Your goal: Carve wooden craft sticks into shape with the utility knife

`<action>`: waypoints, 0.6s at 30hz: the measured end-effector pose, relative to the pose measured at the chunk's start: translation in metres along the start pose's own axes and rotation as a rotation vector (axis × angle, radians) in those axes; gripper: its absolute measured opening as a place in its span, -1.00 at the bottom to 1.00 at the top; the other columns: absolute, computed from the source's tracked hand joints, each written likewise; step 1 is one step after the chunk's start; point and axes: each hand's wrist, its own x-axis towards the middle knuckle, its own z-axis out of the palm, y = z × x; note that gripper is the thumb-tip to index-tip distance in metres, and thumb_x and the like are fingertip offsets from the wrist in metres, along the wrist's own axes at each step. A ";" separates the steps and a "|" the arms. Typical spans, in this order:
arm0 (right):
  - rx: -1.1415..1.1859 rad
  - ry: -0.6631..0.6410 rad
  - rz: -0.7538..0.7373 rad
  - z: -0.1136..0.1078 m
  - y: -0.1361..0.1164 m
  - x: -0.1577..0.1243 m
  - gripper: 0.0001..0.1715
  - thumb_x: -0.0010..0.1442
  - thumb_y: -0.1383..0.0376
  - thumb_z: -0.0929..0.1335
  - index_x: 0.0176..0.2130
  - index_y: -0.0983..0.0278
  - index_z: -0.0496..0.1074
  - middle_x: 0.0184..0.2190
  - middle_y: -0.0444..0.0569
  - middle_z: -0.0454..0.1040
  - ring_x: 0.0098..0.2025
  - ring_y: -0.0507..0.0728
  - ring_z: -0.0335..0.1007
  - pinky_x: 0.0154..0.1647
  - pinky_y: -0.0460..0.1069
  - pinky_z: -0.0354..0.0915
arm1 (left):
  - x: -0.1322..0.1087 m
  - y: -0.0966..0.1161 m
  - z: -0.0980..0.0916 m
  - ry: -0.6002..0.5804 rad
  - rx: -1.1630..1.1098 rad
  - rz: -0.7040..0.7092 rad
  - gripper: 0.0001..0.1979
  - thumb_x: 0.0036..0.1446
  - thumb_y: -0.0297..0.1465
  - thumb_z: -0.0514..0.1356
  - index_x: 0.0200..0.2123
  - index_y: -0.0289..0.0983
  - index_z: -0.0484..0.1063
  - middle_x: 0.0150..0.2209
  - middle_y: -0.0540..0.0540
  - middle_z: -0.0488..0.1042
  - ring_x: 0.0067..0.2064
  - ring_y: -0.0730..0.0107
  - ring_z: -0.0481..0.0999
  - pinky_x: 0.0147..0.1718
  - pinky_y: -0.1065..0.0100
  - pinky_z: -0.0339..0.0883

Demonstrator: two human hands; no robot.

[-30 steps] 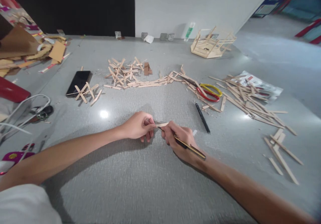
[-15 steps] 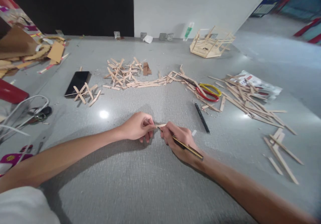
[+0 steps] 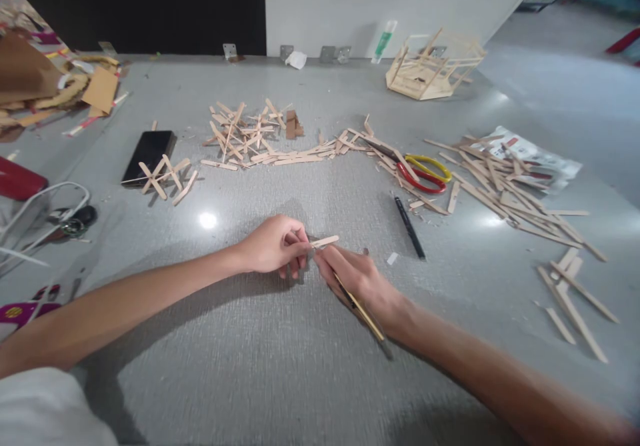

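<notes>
In the middle of the head view my left hand (image 3: 277,246) is closed, pinching a short wooden craft stick (image 3: 326,241) between thumb and fingertips. The stick juts out to the right, over the fingers of my right hand (image 3: 357,273). My right hand is closed around a slim yellow-and-black utility knife (image 3: 367,316), whose rear end points down toward me. Its front end meets the stick close to my left fingertips; the fingers hide the blade's exact place. A black pen (image 3: 409,227) lies to the right of my hands, beside a small white scrap (image 3: 392,258).
Craft sticks lie in a heap (image 3: 240,133) at the back and in a pile (image 3: 505,193) at right, near scissors (image 3: 425,173). A phone (image 3: 149,158) with joined sticks over its edge is at left. A stick frame (image 3: 425,76) stands at the back right.
My right hand has turned, so the knife's rear end has swung down and left. More of the craft stick now shows above my right fingers. My left hand keeps its pinch.
</notes>
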 end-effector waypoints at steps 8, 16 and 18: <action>-0.002 0.004 -0.006 -0.001 -0.006 0.005 -0.67 0.54 0.30 0.09 -0.26 0.20 0.25 -0.42 -0.09 0.31 -0.45 0.10 0.24 -0.42 -0.01 0.15 | 0.002 -0.003 0.000 0.000 -0.011 0.019 -0.77 0.34 -0.40 0.17 -0.40 -0.34 0.34 -0.51 -0.05 0.50 -0.58 0.49 0.50 -0.68 0.53 0.33; -0.094 0.227 -0.026 0.006 0.002 -0.002 -0.68 0.51 0.34 0.14 -0.34 0.20 0.18 -0.54 -0.21 0.22 -0.60 0.00 0.10 -0.58 -0.09 0.11 | -0.001 -0.001 0.000 0.001 0.021 0.033 -0.73 0.35 -0.30 0.18 -0.37 -0.34 0.36 -0.49 -0.09 0.52 -0.52 0.42 0.55 -0.63 0.50 0.38; -0.122 0.313 -0.009 0.007 0.002 -0.006 -0.69 0.50 0.32 0.18 -0.34 0.20 0.23 -0.56 -0.22 0.26 -0.61 -0.01 0.17 -0.58 -0.10 0.16 | -0.001 -0.001 0.000 0.009 0.017 0.018 -0.75 0.33 -0.30 0.19 -0.36 -0.35 0.36 -0.48 -0.09 0.52 -0.51 0.41 0.56 -0.63 0.49 0.39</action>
